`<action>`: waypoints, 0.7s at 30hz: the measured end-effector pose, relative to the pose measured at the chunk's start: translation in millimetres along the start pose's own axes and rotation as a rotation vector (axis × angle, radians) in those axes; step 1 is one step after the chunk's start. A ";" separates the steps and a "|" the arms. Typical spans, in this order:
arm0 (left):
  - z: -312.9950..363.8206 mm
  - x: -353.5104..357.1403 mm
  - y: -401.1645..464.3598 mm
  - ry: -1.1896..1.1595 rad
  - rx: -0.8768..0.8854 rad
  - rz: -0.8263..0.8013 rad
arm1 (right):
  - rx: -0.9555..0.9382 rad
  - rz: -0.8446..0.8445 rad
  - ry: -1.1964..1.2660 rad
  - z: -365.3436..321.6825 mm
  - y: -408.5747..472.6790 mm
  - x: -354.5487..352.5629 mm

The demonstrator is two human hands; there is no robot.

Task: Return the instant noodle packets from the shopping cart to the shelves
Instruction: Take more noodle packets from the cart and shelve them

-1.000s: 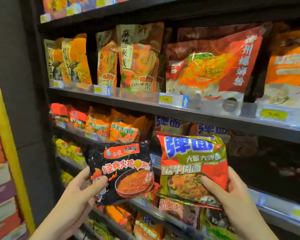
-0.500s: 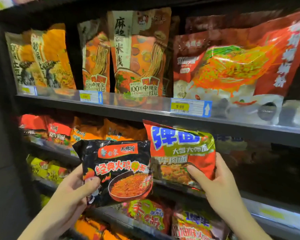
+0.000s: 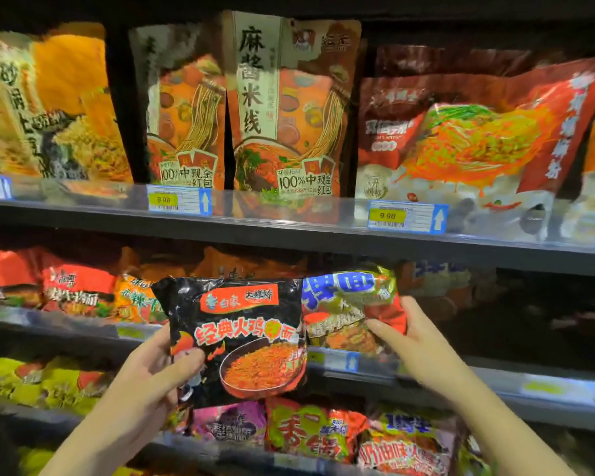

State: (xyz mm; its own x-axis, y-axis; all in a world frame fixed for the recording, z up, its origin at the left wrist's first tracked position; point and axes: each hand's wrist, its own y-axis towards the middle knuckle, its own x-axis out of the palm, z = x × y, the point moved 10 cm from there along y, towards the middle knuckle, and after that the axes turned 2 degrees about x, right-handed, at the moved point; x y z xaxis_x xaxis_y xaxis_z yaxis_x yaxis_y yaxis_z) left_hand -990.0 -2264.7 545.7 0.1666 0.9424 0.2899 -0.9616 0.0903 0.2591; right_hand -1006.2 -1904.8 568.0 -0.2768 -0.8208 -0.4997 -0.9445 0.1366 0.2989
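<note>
Item, left: my left hand (image 3: pixel 152 379), thumb and fingers pinching the lower left corner of the black packet (image 3: pixel 237 338), one, held up in front of the middle shelf (image 3: pixel 83 333) and not resting on it. Item, centre right: the red and green packet (image 3: pixel 347 310), one, tilted back with its lower edge at the front lip of the middle shelf; my right hand (image 3: pixel 416 341) grips its right side, thumb on the face, fingers behind. Progress, as I judge it: two packets in hand, neither yet shelved; the red and green one is nearly in, beside what look like like-branded blue-lettered packs further right, blurred; the black one has no matching row that I can see. The cart is out of view, so I cannot tell what remains. Other stock: top shelf (image 3: pixel 289 235), two yellow price tags (image 3: pixel 163 199) readable; bottom shelf (image 3: pixel 220 448), assorted packets
</note>
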 end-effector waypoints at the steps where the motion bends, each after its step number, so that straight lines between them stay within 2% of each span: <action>1: 0.2 -2.4 1.1 0.015 0.010 0.000 | 0.036 0.012 -0.007 2.7 2.0 -0.2; 5: -6.7 -1.9 2.4 -0.001 -0.027 -0.057 | 0.130 -0.068 -0.056 11.1 10.3 8.2; 8: -11.3 2.9 -0.9 0.006 -0.057 -0.121 | 0.185 -0.127 -0.356 22.6 7.9 12.1; 10: -12.5 6.6 -4.1 -0.010 -0.071 -0.140 | 0.262 -0.115 -0.457 31.5 3.4 9.9; 16: -26.0 19.5 -5.5 -0.031 -0.136 -0.228 | 0.212 -0.083 -0.421 0.6 -14.6 6.7; 21: -31.1 46.4 3.2 -0.035 -0.123 -0.286 | 0.144 0.050 -0.468 -19.8 -45.2 -21.0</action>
State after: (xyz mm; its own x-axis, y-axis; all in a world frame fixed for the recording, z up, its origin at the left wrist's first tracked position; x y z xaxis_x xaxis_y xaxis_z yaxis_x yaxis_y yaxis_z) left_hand -992.1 -2210.7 531.3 0.4395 0.8618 0.2532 -0.8935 0.3904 0.2220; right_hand -954.2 -1904.8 581.0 -0.3407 -0.4784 -0.8093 -0.9339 0.2717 0.2326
